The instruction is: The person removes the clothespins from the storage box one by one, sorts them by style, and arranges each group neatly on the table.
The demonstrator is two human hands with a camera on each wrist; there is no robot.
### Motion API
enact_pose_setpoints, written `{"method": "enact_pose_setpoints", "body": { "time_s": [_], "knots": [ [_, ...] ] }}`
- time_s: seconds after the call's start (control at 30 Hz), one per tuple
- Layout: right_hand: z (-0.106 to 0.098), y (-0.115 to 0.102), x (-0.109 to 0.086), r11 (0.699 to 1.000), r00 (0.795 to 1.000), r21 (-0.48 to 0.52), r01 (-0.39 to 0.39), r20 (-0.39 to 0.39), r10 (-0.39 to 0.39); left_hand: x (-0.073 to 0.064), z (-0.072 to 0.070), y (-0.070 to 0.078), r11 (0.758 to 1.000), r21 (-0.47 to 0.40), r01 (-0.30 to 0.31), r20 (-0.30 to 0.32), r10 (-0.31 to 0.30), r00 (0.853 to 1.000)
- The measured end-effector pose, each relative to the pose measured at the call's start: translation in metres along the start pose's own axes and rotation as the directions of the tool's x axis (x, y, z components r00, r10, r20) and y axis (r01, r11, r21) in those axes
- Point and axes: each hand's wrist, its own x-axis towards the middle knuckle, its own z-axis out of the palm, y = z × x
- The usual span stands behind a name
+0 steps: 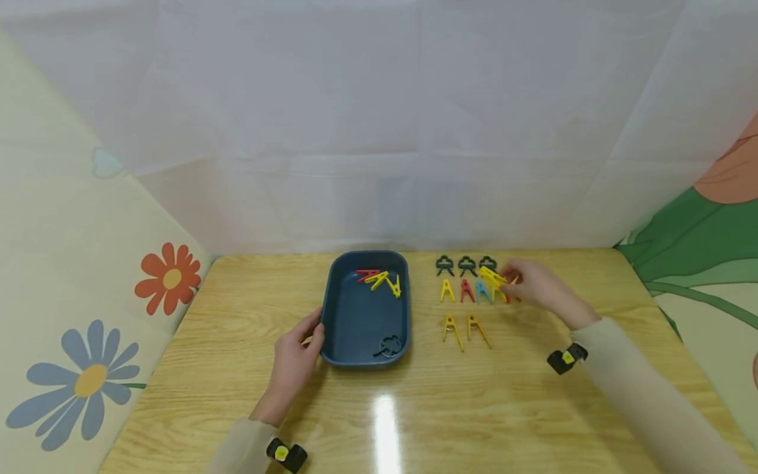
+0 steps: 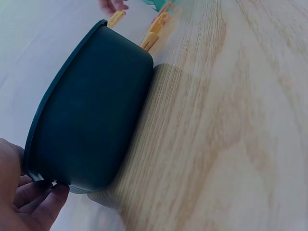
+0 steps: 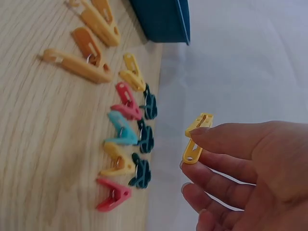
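A yellow clip point(image 3: 198, 126) sits pinched between the thumb and fingers of the right-hand grip point(image 1: 541, 286), held up off the bench point(image 1: 237, 296). I'd judge this as the setting-out step, clips going into rows; the next move calls for lowering it beside its match and easing the thumb off. Below and left of that grip runs a row of small clips point(image 1: 467, 291); dark green clips point(image 1: 445, 265) lie just beyond, two larger yellow clips point(image 1: 451, 331) nearer the person. Farther left, the blue tray point(image 1: 355, 322) contains several more. The left-hand grip point(image 1: 298, 349) touches its outer wall; I can't tell whether it pinches the rim. From overhead, the right-hand grip partly covers the row's end; from the left wrist, the tray's inside is hidden.
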Motion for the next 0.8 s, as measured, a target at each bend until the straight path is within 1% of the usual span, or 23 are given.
{"method": "enact_pose_setpoints", "body": {
  "time_s": [0.17, 0.37, 0.53, 0.8],
  "knots": [
    [-0.001, 0.015, -0.006, 1.000, 1.000, -0.008, -0.010, -0.022, 0.010, 0.000, 0.000, 0.001, 1.000, 0.001, 0.005, -0.001, -0.005, 1.000],
    [0.000, 0.034, -0.012, 1.000, 0.998, -0.007, -0.017, -0.067, 0.016, -0.001, -0.001, 0.003, 1.000, 0.001, 0.005, 0.011, -0.005, 1.000],
    [0.003, 0.048, -0.015, 0.997, 0.994, 0.011, -0.073, -0.076, 0.074, 0.000, 0.000, 0.003, 1.000, -0.004, 0.002, 0.007, -0.002, 1.000],
    [0.007, 0.062, -0.015, 0.987, 0.983, 0.003, -0.161, -0.091, 0.161, 0.000, 0.000, 0.002, 1.000, 0.001, -0.004, 0.002, 0.004, 1.000]
  ]
}}
